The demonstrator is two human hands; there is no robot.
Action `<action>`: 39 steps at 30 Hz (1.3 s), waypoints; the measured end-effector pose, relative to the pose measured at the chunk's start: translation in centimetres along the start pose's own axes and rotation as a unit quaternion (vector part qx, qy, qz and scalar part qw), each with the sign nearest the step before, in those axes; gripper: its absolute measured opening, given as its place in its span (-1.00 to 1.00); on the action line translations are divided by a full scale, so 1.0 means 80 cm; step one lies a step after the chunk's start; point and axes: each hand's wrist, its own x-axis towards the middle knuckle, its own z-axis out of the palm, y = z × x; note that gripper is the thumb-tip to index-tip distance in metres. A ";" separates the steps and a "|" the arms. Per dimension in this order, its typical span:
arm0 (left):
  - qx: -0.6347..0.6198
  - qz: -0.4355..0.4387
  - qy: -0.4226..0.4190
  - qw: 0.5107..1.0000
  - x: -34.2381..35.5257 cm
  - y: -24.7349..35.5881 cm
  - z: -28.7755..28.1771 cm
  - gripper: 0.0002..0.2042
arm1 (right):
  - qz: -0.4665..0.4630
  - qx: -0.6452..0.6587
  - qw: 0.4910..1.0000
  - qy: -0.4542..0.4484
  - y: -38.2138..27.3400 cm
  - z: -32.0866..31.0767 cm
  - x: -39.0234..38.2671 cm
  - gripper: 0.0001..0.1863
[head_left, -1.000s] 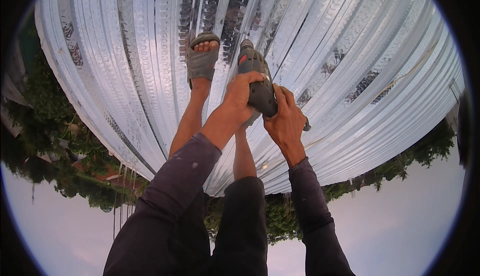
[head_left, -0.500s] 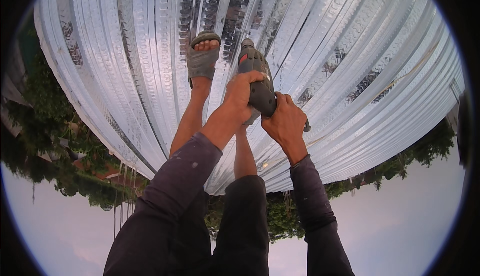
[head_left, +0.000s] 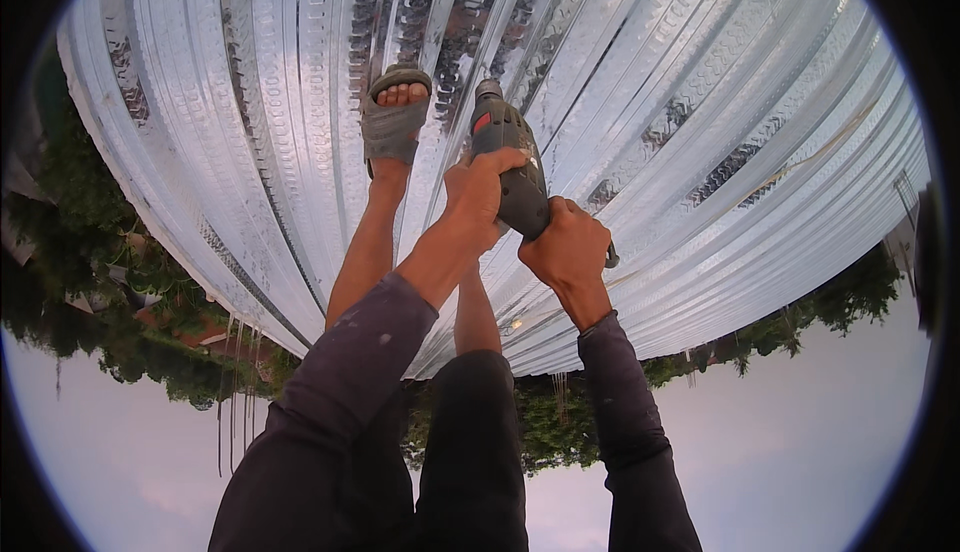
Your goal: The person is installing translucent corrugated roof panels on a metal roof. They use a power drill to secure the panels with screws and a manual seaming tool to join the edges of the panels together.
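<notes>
A dark grey power drill point(head_left: 517, 142) with a small red patch on its side points away from me, its chuck point(head_left: 488, 89) near a rib of the shiny ribbed metal sheeting point(head_left: 620, 82). My left hand point(head_left: 478, 192) is closed around the drill's body from the left. Behind it, my right hand point(head_left: 567, 247) grips the drill's handle, with the handle's end showing beside the knuckles. Whether the bit touches the metal is too small to tell.
My sandalled foot point(head_left: 398, 117) stands on the sheeting left of the drill. A thin yellowish cord point(head_left: 815, 157) lies across the ribs at right. Beyond the sheeting's left edge are trees point(head_left: 75, 212), and several thin rods point(head_left: 240, 382) hang near its lower left.
The view has shifted slightly, so my foot and legs appear a little further left. Both hands keep their hold on the drill, which stays in nearly the same place.
</notes>
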 end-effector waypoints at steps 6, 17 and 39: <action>-0.011 -0.022 -0.008 1.000 0.000 0.002 0.004 -0.67 | -0.005 -0.018 0.999 -0.026 0.000 -0.013 0.017 -0.78; -0.197 -0.027 -0.218 0.955 0.011 -0.033 -0.017 -0.65 | -0.194 -0.234 0.953 -0.009 0.015 -0.057 0.023 -0.52; 0.093 0.278 0.152 0.944 -0.271 -0.316 -0.691 -0.42 | 0.083 0.037 0.985 0.145 0.225 0.124 -0.609 -0.61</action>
